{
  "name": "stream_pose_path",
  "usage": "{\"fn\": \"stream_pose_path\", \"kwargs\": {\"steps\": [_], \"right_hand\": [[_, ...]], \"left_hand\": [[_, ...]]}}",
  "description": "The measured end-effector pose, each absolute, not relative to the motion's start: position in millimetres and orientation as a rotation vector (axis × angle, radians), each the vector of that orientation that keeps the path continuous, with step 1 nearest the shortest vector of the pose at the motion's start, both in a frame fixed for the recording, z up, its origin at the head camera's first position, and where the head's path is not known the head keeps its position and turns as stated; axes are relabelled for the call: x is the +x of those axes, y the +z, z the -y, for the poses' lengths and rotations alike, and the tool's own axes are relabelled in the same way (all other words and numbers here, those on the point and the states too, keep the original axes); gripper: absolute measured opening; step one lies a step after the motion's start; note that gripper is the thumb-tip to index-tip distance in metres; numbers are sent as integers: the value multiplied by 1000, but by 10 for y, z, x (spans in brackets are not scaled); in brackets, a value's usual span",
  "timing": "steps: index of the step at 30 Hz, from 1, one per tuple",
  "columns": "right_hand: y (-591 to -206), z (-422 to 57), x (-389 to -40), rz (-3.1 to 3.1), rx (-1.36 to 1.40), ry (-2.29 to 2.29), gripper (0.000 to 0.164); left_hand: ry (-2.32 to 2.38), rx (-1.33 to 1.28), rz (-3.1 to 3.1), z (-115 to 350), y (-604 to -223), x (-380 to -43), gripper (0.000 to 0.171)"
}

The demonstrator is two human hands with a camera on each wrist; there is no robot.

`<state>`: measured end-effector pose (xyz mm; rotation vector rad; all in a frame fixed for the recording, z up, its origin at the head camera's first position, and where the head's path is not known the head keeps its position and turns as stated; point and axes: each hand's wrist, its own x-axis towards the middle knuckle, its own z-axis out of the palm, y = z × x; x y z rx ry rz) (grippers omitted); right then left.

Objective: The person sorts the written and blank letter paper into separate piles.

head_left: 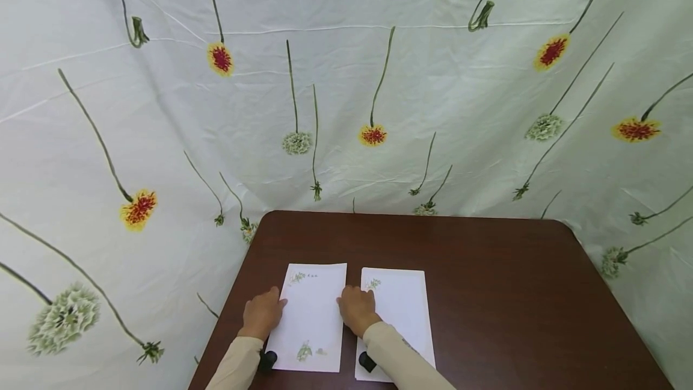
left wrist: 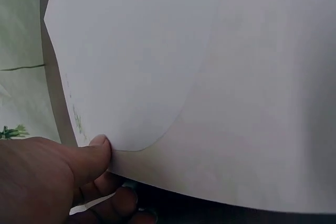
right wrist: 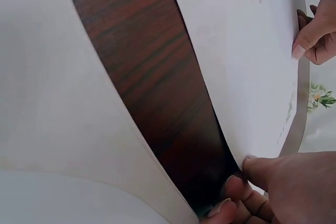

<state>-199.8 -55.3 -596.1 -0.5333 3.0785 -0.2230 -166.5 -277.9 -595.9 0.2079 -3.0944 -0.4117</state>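
A white sheet of paper (head_left: 310, 324) with printed green flowers lies upright before me on the table. My left hand (head_left: 262, 313) pinches its left edge, the thumb (left wrist: 97, 153) on top and the other fingers under the paper. On the opposite edge my right hand (head_left: 358, 310) pinches the same sheet, thumb above and curled fingertips (right wrist: 233, 186) below. A second white sheet (head_left: 400, 303), with a similar flower print in its top left corner, lies just to the right, seemingly on further sheets. The right forearm crosses over and hides part of it.
The dark brown wooden table (head_left: 487, 294) has rounded far corners and stretches away to the right. Behind and beside it hangs a pale flower-printed cloth (head_left: 346, 89). A strip of dark wood (right wrist: 142, 72) shows between the two papers in the right wrist view.
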Motion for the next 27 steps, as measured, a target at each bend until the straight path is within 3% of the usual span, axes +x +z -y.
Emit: {"fn": "stream_pose_path", "kwargs": {"steps": [27], "right_hand": [[-5933,607,-2007,-2954,-480,-370,32]], "left_hand": [[-391,226,3258,2779,-5858,-1719,32]]}}
